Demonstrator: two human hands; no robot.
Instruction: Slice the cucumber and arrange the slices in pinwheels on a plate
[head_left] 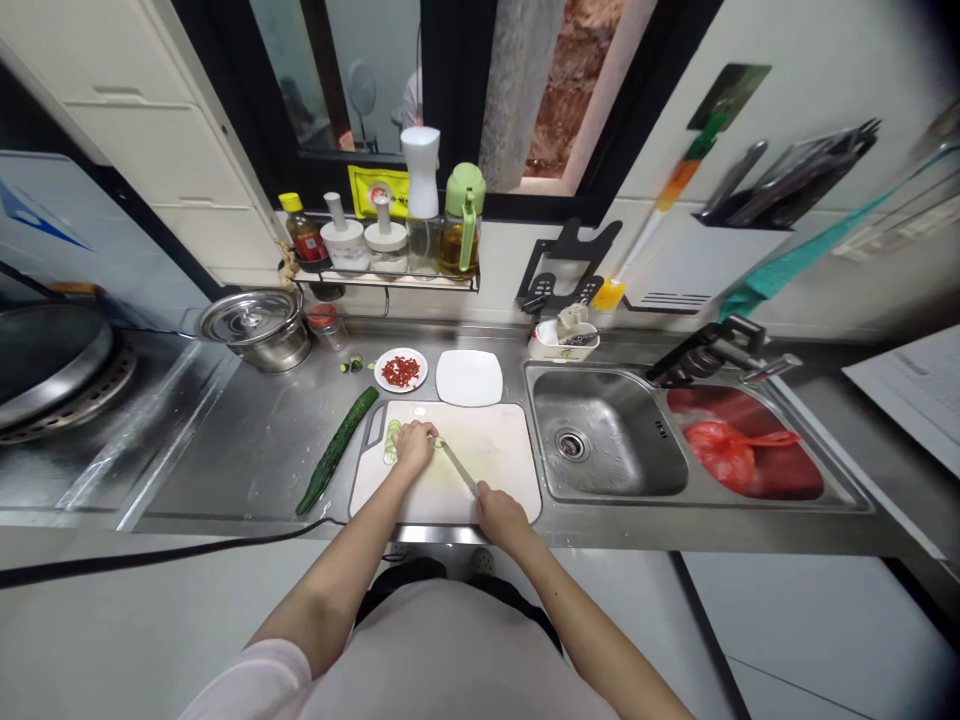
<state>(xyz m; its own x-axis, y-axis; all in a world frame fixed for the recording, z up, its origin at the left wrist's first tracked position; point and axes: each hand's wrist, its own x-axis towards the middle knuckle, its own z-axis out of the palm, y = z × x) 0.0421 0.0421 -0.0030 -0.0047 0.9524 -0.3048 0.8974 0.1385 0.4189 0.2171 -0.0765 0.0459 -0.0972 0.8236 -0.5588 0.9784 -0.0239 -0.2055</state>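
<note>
A white cutting board (495,450) lies on the steel counter. My right hand (501,515) is closed around the handle of a knife (459,467), whose blade points up and left across the board. Close to the blade's tip, my left hand (416,447) rests on the board with bent fingers, touching a small pale green piece (439,442). What else may be under the fingers is hidden. Cucumber slices (391,441) lie just left of that hand. A whole dark green cucumber (337,452) sits left of the board.
Behind the board are a plate of chopped red pieces (401,371) and a white square plate (469,377). A lidded pot (259,328) stands back left. The sink (611,430) is right; bottles line a rack (390,281).
</note>
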